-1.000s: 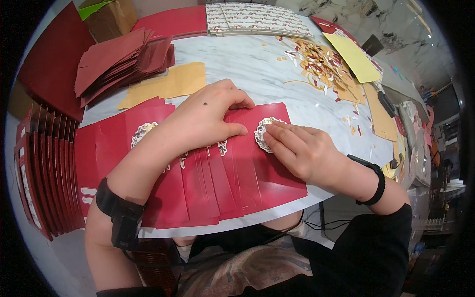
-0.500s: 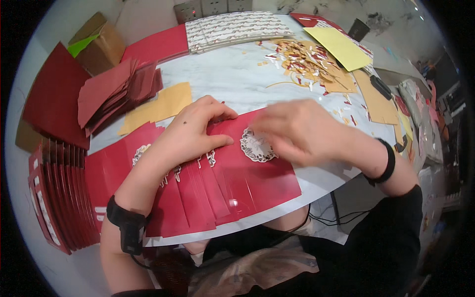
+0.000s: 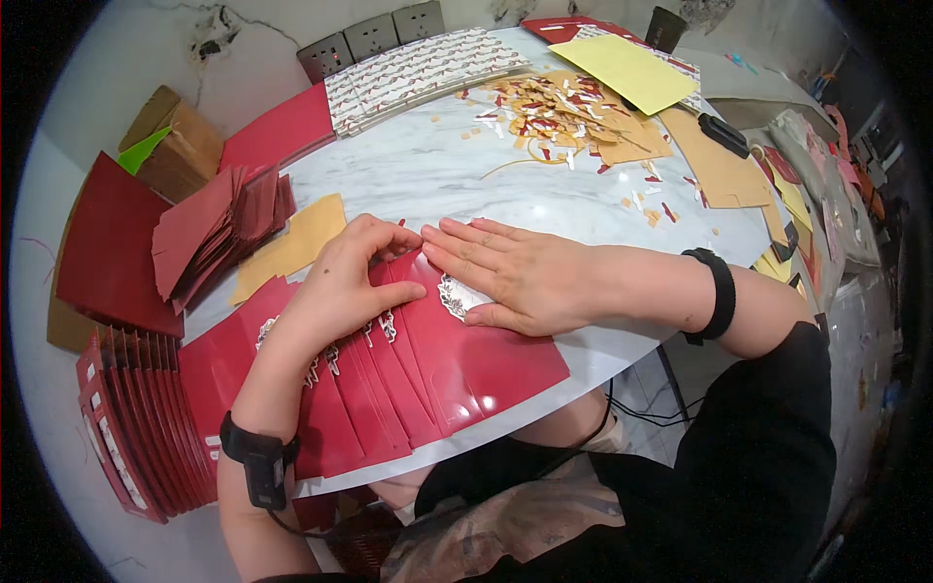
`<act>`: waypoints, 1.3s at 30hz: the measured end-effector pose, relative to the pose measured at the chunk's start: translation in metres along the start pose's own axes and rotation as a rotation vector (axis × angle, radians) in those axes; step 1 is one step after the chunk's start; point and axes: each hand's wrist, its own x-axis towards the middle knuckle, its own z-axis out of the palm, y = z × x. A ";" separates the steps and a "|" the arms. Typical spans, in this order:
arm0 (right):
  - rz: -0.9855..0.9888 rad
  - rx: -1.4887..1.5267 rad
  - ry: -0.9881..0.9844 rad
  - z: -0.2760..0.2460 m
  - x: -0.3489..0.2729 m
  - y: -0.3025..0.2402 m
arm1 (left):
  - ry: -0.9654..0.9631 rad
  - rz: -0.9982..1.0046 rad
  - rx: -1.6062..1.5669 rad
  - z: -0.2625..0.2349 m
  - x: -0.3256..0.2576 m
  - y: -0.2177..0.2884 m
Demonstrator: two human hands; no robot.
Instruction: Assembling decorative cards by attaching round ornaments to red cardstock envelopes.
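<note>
Glossy red cards (image 3: pixel 496 374) overlap in a fanned row along the table's front edge. On the rightmost one sits a white round sticker (image 3: pixel 455 299) with a scalloped, leafy dark border. My right hand (image 3: pixel 530 275) lies flat over it with fingers stretched out, hiding most of its face. Just to the left, my left hand (image 3: pixel 355 275) rests on the same row, its thumb and bent fingers apart, nothing held between them. Edges of similar stickers (image 3: pixel 387 327) peek out from under the left hand and wrist.
Upright red folders (image 3: pixel 146 428) stand at left, below a stack of dark red paper pieces (image 3: pixel 209 238) and a tan sheet (image 3: pixel 292 248). Patterned sticker sheets (image 3: pixel 418 78) lie at the back. Paper scraps (image 3: pixel 554 117), a yellow sheet (image 3: pixel 627 73) and a black stapler-like object (image 3: pixel 724 136) sit back right.
My right hand, blurred and raised over the sticker before, now lies flat across it. My left hand stays on the cards. The whole view has shifted slightly.
</note>
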 end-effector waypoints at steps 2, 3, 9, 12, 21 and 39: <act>-0.010 -0.040 -0.002 -0.001 0.001 -0.001 | 0.006 0.010 -0.025 0.000 -0.001 -0.002; -0.019 -0.080 -0.006 -0.004 0.002 -0.001 | 0.011 0.019 -0.052 0.001 -0.002 -0.004; 0.260 0.067 0.007 -0.055 0.021 0.012 | 0.006 0.033 -0.025 0.001 -0.002 -0.003; 0.441 0.137 -0.180 -0.075 0.032 0.017 | 0.010 0.035 0.011 -0.001 -0.003 -0.001; 0.367 0.148 -0.337 -0.066 0.061 0.042 | 0.060 0.078 0.118 0.003 -0.005 0.005; 0.450 0.463 -0.041 -0.086 0.044 0.030 | 0.125 0.064 0.260 -0.010 -0.004 0.020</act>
